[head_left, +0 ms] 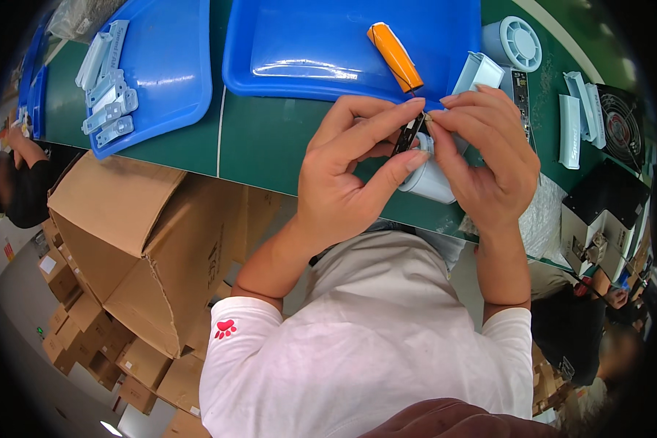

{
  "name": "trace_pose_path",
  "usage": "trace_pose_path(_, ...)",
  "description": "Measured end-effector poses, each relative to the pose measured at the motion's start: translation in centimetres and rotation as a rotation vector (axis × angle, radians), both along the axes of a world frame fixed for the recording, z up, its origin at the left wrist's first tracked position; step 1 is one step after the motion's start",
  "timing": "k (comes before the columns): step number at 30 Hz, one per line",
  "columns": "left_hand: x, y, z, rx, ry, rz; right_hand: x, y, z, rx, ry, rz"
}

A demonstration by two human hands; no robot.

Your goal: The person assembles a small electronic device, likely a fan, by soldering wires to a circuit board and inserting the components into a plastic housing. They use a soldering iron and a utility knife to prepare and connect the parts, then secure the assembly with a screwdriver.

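Observation:
My left hand [350, 164] is closed, with thumb and fingers pinching a small black part [407, 137] that looks like a thin board. Close beside it, my right hand [489, 157] is closed too, thumb and fingertips pressed together at the part's upper end. What they pinch is too small to make out. An orange cylindrical battery [396, 58] lies on the blue tray [306, 47] just beyond, a thin lead running from its near end toward my fingertips. Below and between the hands, a pale blue round plastic housing [432, 179] shows, partly covered.
Several pale blue plastic pieces [109, 106] lie on another blue tray [171, 80] at left. To the right are a vented round housing [518, 44], curved pale pieces [571, 131], a black fan [620, 120] and a black-topped device [607, 193]. A large cardboard box [124, 204] stands lower left.

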State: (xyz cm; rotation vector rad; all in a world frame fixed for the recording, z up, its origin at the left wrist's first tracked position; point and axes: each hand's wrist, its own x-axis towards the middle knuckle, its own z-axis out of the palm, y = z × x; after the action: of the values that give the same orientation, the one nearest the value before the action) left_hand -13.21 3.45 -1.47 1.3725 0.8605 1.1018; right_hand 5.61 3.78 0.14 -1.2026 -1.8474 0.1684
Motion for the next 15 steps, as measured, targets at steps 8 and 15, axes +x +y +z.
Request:
trace_pose_path(8,-0.45,0.10,0.31,0.072,0.101,-0.024,-0.18,0.12,0.32,0.037,-0.020,0.051)
trace_pose_path(15,-0.34,0.30,0.19,0.033,0.047,-0.026,0.04,0.40,0.34,0.051,-0.009,0.103)
